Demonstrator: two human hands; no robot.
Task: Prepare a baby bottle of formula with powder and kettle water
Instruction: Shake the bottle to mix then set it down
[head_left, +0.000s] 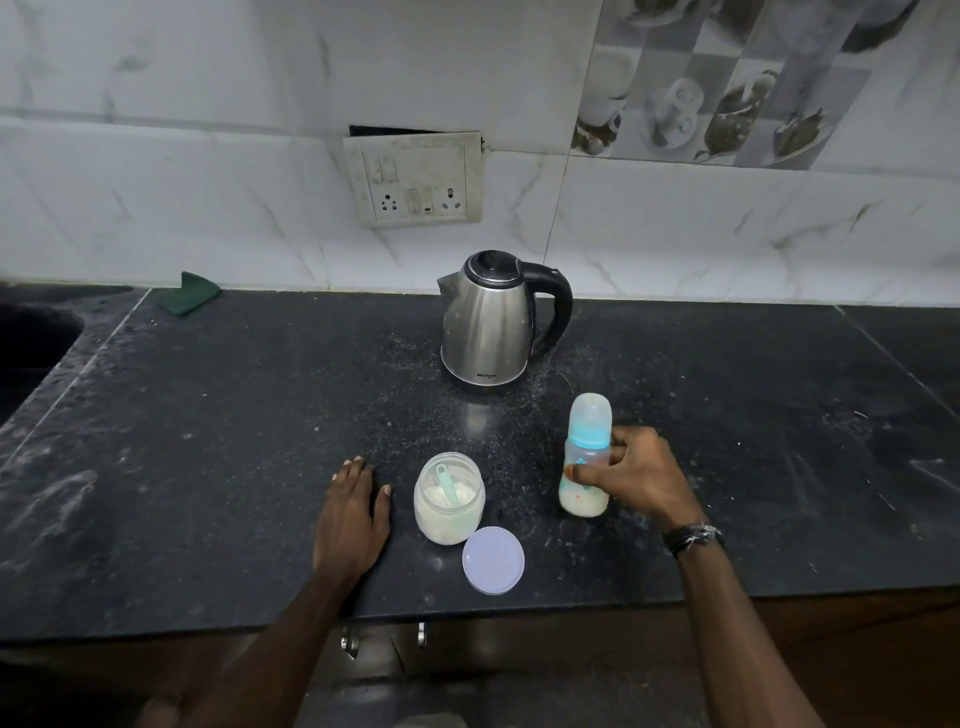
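Your right hand (631, 475) grasps the capped bottle (587, 457), upright in front of the kettle (493, 322). Your left hand (353, 512) lies flat, fingers released, nearer you and left, beside the open powder jar (449, 499).

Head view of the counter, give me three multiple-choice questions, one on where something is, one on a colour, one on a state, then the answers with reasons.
1. Where does the lid lie?
A. on the jar
B. on the counter in front of the jar
C. on the kettle

2. What colour is the bottle's collar?
A. red
B. black
C. light blue

3. What is the right hand doing?
A. gripping the bottle
B. lying flat on the counter
C. lifting the kettle

Answers: 1 B, the lid lies flat on the counter and the jar is open with a scoop inside. 2 C, the bottle has a light blue ring under its cap. 3 A, fingers and thumb wrap the bottle; the kettle stands untouched.
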